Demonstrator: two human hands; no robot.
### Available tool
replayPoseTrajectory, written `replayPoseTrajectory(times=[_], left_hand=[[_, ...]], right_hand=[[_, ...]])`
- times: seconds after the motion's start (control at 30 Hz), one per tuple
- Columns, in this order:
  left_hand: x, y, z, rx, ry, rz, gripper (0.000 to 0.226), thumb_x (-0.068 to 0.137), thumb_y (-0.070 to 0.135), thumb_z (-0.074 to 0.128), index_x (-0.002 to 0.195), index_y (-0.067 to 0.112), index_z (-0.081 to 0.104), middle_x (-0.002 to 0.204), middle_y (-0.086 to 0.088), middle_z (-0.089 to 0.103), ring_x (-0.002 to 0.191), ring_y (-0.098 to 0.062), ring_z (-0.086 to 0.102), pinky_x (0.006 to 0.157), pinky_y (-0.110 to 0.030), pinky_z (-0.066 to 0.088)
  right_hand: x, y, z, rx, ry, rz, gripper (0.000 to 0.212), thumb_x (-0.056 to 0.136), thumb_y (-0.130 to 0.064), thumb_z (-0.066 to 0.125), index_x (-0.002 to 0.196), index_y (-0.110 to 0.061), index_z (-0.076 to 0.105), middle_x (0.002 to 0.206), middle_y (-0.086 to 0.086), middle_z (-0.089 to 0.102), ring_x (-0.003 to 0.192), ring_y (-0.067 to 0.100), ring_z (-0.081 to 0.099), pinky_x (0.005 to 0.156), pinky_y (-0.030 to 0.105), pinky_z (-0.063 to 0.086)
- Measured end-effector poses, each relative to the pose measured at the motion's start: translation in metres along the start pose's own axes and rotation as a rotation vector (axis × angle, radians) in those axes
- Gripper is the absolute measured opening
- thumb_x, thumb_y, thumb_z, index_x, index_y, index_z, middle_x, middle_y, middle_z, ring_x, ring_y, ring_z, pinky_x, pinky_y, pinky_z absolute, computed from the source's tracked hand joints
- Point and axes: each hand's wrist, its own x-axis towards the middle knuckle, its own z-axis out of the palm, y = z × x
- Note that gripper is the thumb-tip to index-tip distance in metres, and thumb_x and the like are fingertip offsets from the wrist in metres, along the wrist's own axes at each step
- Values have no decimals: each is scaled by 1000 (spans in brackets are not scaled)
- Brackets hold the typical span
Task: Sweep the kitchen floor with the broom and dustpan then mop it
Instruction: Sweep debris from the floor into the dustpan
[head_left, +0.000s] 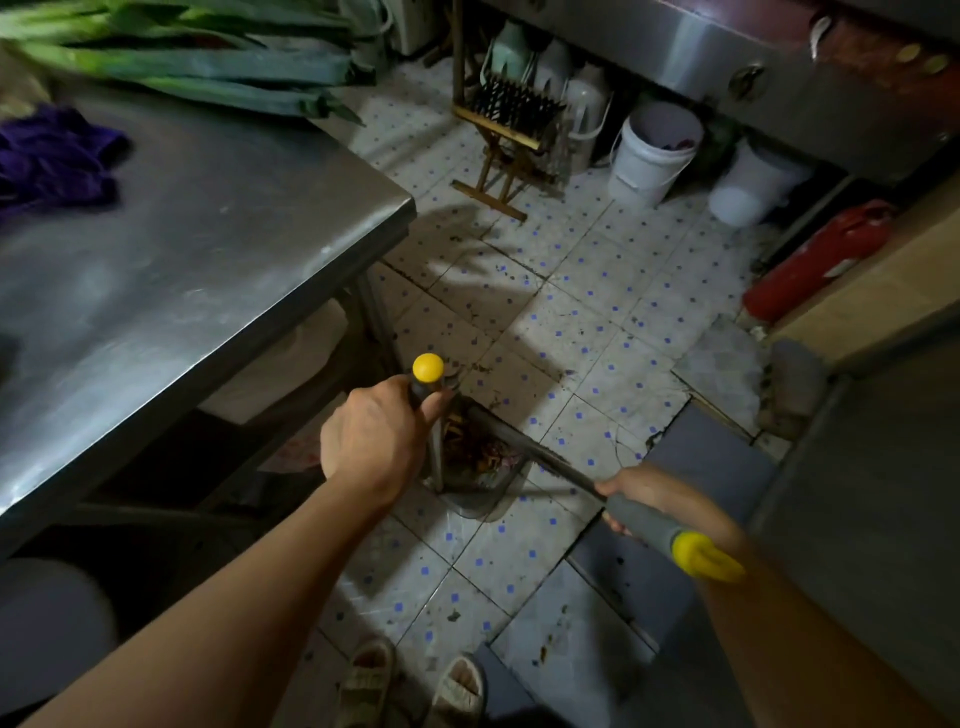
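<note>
A: Head view, near first. Left hand (371, 441) grips the upright dustpan handle (427, 370); right hand (641, 496) is wrapped round the grey grip of the broom (644, 519), shaft slanting down into the dustpan (470, 467), which rests on the tiled floor (597, 322) beside the steel table (182, 234), already holding scraps.

B: Risks?

A: I judge a tilt of the pan would spill the load; cracked tiles could snag the bristles. Debris remains further out, towards the white bucket (652, 150) and red extinguisher (815, 260).

B: Any writing?

A: None readable; extinguisher label is blurred.
</note>
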Motion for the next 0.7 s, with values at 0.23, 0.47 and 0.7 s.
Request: replayPoseTrajectory(times=[0.23, 0.47, 0.7], left_hand=[[-6, -2, -3, 24, 4, 24, 44, 90, 59, 40, 98, 20, 59, 82, -4, 61, 79, -26, 60, 62, -32, 43], [10, -12, -2, 48, 15, 60, 42, 89, 60, 39, 96, 22, 57, 71, 3, 54, 67, -18, 56, 55, -31, 43], [25, -11, -5, 58, -8, 89, 42, 90, 59, 39, 100, 23, 58, 75, 1, 56, 70, -19, 57, 56, -30, 41]], right_hand=[[21, 9, 4, 189, 76, -8, 30, 96, -14, 52, 75, 8, 54, 37, 14, 55, 31, 22, 51, 40, 22, 39], [42, -19, 15, 145, 82, 17, 30, 98, -12, 50, 82, 12, 57, 63, 17, 56, 49, 24, 53, 45, 24, 44], [45, -25, 37, 7, 15, 33, 33, 98, -11, 47, 69, 1, 53, 44, 11, 58, 50, 22, 55, 53, 28, 50]])
